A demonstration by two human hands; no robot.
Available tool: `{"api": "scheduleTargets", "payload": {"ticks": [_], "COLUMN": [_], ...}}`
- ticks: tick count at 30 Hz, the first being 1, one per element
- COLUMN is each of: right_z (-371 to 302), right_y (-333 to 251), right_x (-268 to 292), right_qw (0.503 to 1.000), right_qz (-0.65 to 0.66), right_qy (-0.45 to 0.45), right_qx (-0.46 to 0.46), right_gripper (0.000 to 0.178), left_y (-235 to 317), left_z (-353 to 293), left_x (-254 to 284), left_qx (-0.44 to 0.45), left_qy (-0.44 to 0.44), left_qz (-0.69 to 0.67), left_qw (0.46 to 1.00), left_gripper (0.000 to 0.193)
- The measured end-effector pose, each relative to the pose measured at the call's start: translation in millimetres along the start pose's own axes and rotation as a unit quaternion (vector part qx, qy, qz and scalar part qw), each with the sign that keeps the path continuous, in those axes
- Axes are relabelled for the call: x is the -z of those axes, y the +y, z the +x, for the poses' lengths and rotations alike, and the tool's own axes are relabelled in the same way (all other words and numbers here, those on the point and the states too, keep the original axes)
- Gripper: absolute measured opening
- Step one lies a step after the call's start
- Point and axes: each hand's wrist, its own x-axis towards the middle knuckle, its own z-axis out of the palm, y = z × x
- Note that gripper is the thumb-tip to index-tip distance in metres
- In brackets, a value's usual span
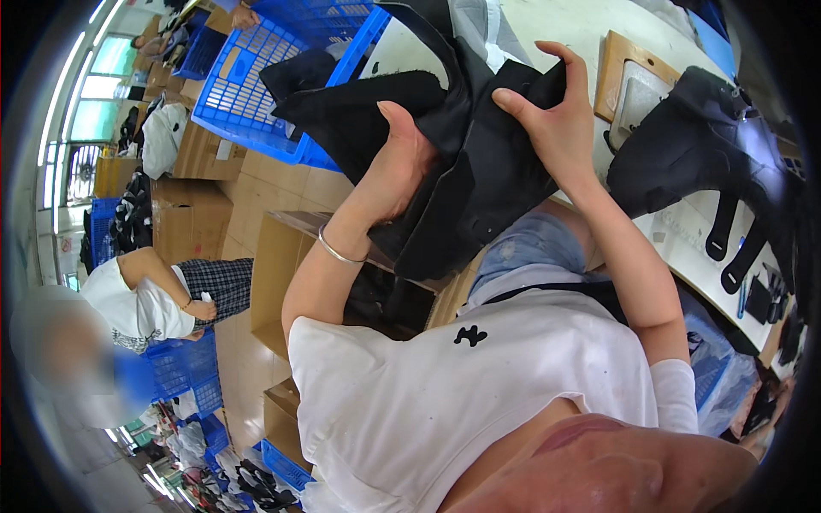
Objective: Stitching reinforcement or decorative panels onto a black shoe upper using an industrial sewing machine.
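A black sewn fabric piece (462,197) with folded panels and a curved strip hangs between my hands, over the table's near edge. My left hand (398,167), a metal bangle on its wrist, is tucked into the folds at the piece's left side; its thumb sticks up and its other fingers are partly hidden by cloth. At the upper right edge, my right hand (556,111) grips the same piece, with thumb and forefinger spread along the material. Right of that hand, a black padded item with strap ends (684,145) lies on the white table (676,235).
A blue plastic crate (248,94) holding dark material stands at the upper left, with another person's hand (245,17) near its rim. An open cardboard box (274,282) is below my left arm. A wood-edged board (611,73) lies on the table. Further left, a person in plaid (154,299) stands.
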Motion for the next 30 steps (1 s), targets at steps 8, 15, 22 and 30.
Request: {"api": "scheduleTargets", "payload": {"ticks": [8, 15, 22, 30], "right_z": [1.6, -11.8, -19.7, -10.3], "right_y": [7.2, 10.2, 0.2, -12.7], "right_x": [12.2, 14.7, 19.6, 14.1], "right_qw": [0.997, 0.990, 0.976, 0.870], "right_qz": [0.022, 0.102, 0.192, 0.386], "right_qy": [0.078, 0.090, -0.066, -0.177], "right_qx": [-0.001, -0.029, -0.076, -0.251], "right_gripper": [0.071, 0.068, 0.046, 0.063], "left_y": [14.2, 24.9, 100.4, 145.0], "left_z": [12.1, 19.2, 33.0, 83.6], "left_x": [-2.9, 6.7, 35.9, 30.7], "left_qx": [-0.017, -0.039, 0.069, 0.106], "left_qy": [-0.103, -0.115, -0.160, -0.211], "left_qz": [-0.035, 0.291, 0.568, 0.777], "left_qw": [0.994, 0.949, 0.804, 0.583], "left_gripper": [0.091, 0.050, 0.030, 0.023]}}
